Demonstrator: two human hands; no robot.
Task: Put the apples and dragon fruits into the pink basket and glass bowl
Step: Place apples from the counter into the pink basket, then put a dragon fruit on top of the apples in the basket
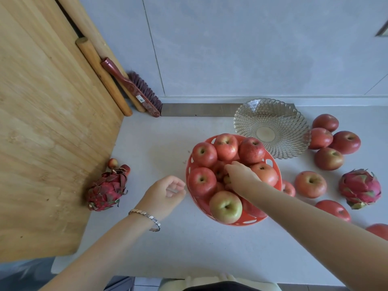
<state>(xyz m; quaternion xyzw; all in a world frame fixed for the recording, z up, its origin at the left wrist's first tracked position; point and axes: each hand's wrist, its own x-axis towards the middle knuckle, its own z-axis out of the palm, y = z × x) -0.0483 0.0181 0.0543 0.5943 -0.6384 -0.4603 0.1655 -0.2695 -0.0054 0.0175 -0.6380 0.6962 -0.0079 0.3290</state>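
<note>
The pink basket point(190, 164) sits mid-counter, heaped with several red apples point(204, 154) and one greenish apple point(225, 206) at its front. My right hand point(239, 175) reaches into the basket's middle, fingers curled on a small apple that is mostly hidden. My left hand point(165, 192) hovers just left of the basket, loosely curled and holding nothing. The glass bowl point(270, 127) stands behind the basket, with nothing in it. One dragon fruit point(105, 190) lies at the left by the wooden board. A second dragon fruit point(360, 189) lies at the right. Several loose apples point(310, 183) lie right of the basket.
A large wooden board point(42, 122) leans along the left. Rolling pins point(102, 76) and a red brush point(134, 87) rest against the wall behind it. Two small apples point(113, 162) lie behind the left dragon fruit. The counter's front edge runs along the bottom.
</note>
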